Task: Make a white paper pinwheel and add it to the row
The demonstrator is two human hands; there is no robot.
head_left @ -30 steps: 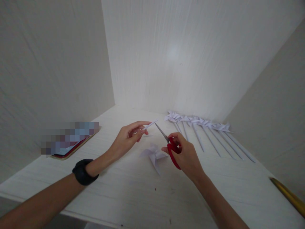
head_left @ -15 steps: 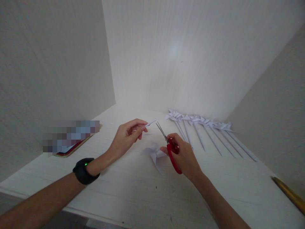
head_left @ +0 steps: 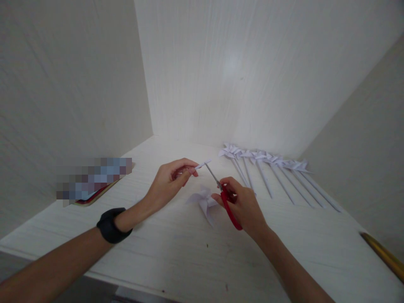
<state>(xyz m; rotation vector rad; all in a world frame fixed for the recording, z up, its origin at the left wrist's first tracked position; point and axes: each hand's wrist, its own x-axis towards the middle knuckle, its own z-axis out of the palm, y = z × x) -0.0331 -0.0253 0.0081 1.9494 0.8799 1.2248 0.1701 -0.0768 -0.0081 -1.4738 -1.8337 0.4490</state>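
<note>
My left hand pinches a thin white paper stick between thumb and fingertips, its free end pointing right. In my right hand is a pair of scissors with red handles, gripped through the loops. The blade tips meet the stick near its free end and look closed or nearly closed there. Below, between both hands, a white paper pinwheel head lies on the white surface, partly behind the right fingers.
Several white paper pinwheels with stick handles lie in a row at the back right. A phone-like object, blurred out, leans by the left wall. A gold-coloured object lies at the right edge. Walls close in the back and sides.
The scissor blades, apart and just short of the stick before, have come together at its end. The left hand has shifted slightly right with the stick.
</note>
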